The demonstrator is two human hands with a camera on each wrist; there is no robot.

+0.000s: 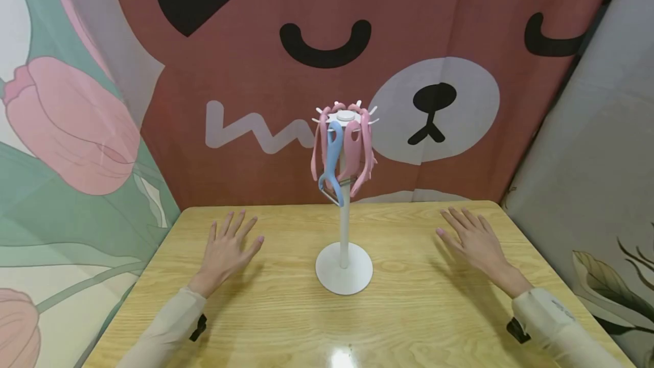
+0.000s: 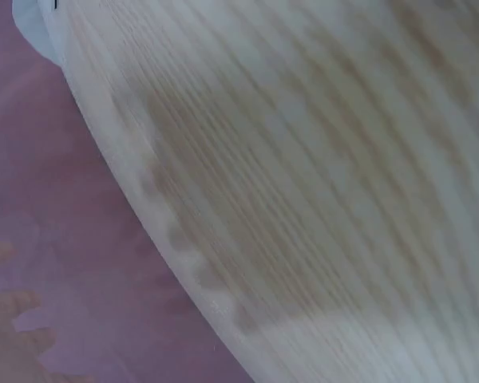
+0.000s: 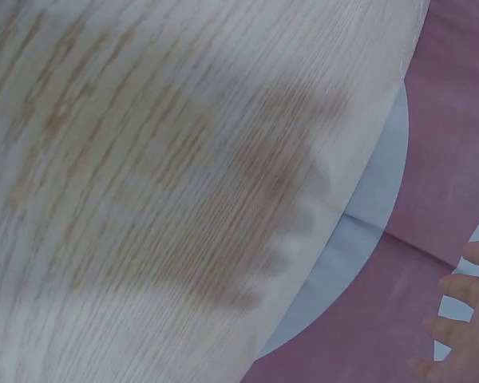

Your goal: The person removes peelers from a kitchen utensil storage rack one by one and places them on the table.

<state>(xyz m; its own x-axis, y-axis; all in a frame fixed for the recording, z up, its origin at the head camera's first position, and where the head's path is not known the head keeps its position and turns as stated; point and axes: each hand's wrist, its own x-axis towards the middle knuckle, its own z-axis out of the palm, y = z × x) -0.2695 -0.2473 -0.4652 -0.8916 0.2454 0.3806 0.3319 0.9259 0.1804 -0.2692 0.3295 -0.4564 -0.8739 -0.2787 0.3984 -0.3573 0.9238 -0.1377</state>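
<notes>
A white stand (image 1: 344,231) with a round base and a ring of hooks on top stands upright in the middle of the head view. From its hooks hang a blue peeler (image 1: 332,149) at the front and several pink peelers (image 1: 352,149) around it; those behind are partly hidden. To the left of the stand, my left hand (image 1: 225,251) is held over the table, palm down with fingers spread. My right hand (image 1: 475,243) is likewise spread on the other side. Both hold nothing and are apart from the stand. Only fingertips show in each wrist view.
The wooden table (image 1: 276,322) reaches back to a reddish-brown curtain (image 1: 245,175) with a bear's face. A floral curtain (image 1: 71,124) hangs at the left and a grey one (image 1: 603,175) at the right. Hand shadows fall on the tabletop.
</notes>
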